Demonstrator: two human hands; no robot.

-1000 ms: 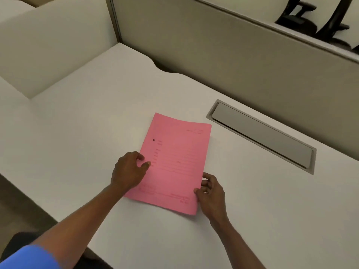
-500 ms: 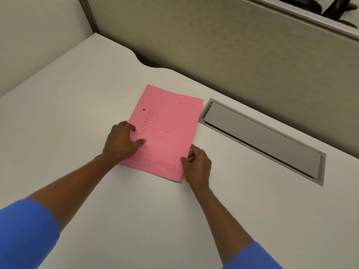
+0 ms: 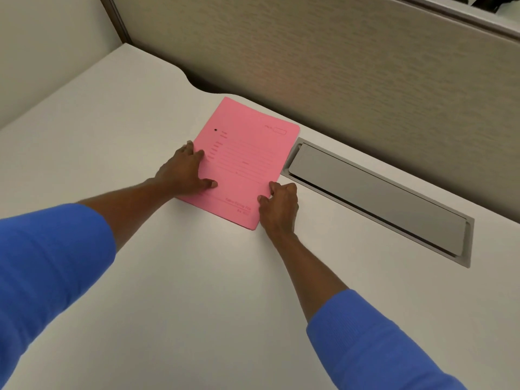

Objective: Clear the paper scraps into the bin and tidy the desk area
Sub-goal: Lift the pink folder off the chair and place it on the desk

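A pink paper folder (image 3: 246, 161) with printed lines lies flat on the white desk (image 3: 197, 291), close to the back partition. My left hand (image 3: 184, 171) rests on the folder's left edge, fingers spread, thumb on the pink cover. My right hand (image 3: 280, 205) is curled at the folder's lower right edge, with the fingertips pinching that edge. Both forearms reach out from blue sleeves. No paper scraps and no bin are in view.
A grey cable-tray lid (image 3: 377, 198) is set into the desk just right of the folder. A beige fabric partition (image 3: 337, 66) runs along the back, and a lighter side panel (image 3: 42, 52) closes the left. The desk's back edge has a curved cut-out (image 3: 202, 88).
Both hands have slid the pink folder away from me toward the back partition, until it lies beside the cable-tray lid. My arms are stretched out further.
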